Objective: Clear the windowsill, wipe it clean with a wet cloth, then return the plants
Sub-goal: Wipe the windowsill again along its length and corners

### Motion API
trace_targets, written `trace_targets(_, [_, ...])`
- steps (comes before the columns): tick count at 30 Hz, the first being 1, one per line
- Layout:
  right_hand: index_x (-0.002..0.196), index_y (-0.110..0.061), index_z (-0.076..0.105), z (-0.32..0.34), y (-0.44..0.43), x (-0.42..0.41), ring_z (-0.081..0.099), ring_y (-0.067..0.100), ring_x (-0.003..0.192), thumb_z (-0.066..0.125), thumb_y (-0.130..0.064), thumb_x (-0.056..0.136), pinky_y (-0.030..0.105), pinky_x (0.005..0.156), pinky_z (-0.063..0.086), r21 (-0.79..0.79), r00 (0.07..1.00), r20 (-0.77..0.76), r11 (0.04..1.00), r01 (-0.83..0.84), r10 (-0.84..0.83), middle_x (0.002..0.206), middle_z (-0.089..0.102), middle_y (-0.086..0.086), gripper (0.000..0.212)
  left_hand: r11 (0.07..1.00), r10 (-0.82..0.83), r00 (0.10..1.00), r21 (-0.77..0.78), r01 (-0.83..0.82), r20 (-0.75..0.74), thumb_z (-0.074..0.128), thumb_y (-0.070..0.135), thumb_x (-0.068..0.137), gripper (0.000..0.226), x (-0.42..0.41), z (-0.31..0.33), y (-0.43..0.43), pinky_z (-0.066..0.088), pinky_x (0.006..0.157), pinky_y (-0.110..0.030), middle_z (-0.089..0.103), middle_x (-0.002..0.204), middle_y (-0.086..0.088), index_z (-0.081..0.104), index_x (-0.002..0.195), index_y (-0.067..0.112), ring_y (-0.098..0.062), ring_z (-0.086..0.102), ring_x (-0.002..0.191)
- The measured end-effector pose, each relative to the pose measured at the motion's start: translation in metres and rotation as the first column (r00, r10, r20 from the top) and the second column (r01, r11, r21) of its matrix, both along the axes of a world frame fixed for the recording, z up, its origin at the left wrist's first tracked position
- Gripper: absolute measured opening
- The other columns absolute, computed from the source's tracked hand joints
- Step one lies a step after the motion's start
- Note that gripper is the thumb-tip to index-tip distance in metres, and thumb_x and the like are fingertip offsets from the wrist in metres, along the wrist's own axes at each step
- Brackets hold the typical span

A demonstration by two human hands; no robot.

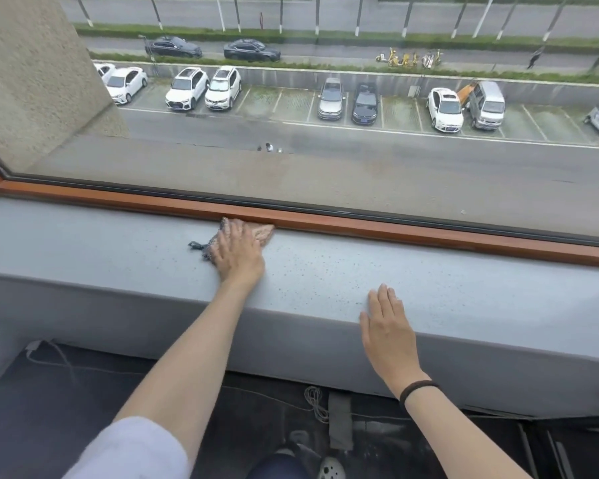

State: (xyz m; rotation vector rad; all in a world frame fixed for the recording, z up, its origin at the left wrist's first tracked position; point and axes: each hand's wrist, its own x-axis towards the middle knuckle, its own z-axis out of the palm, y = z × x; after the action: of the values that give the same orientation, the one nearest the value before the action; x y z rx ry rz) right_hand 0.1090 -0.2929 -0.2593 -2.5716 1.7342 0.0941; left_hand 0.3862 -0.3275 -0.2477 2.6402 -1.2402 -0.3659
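Observation:
The grey windowsill [429, 271] runs across the view, speckled with dark spots. My left hand [237, 250] lies flat on a patterned cloth [263, 232], pressing it against the sill near the wooden window frame [395, 233]. Parts of the cloth stick out to the left and right of the hand. My right hand [388, 333] rests flat on the sill's front edge, fingers together, holding nothing. No plants are in view.
Behind the frame is a large glass pane [325, 150] over a car park. Below the sill, a dark floor [83, 392] carries white cables [313, 402]. My knee and a shoe [331, 468] show at the bottom.

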Motion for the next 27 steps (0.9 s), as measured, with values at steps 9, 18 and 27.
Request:
trace_targets(9, [0.143,-0.009,0.035,0.015,0.000,-0.018,0.042,0.023,0.127,0.044,-0.016,0.097,0.037,0.084,0.051,-0.034,0.906,0.419,0.996,0.086,-0.064,0.150,0.033,0.009,0.047,0.850,-0.527,0.849,-0.038,0.526,-0.048,0.027,0.023,0.101,0.056,-0.158,-0.004,0.000,-0.015,0.113,-0.043,-0.010,0.159,0.006,0.005,0.152,0.030,-0.021,-0.014,0.146])
trace_targets(18, [0.140,0.002,0.038,0.000,0.010,-0.012,0.028,0.031,0.138,0.039,-0.008,0.098,0.039,0.115,0.025,-0.056,0.913,0.387,0.985,0.164,-0.130,0.150,0.028,0.021,0.043,0.762,-0.587,0.770,-0.152,0.630,0.251,0.018,0.031,0.100,0.051,-0.056,-0.033,0.123,0.012,0.115,-0.045,0.003,0.159,0.006,0.014,0.151,0.030,-0.024,0.014,0.145])
trace_targets(27, [0.146,-0.007,0.019,-0.008,0.034,-0.003,0.014,0.033,0.144,0.045,-0.010,0.094,0.040,0.118,0.011,-0.155,0.937,0.344,0.980,0.127,-0.067,0.155,0.009,0.022,0.057,0.741,0.357,0.743,-0.312,-0.594,-0.566,0.036,0.029,0.101,0.065,-0.051,-0.020,0.099,0.005,0.119,-0.045,-0.030,0.148,-0.029,0.001,0.151,0.007,-0.042,-0.024,0.139])
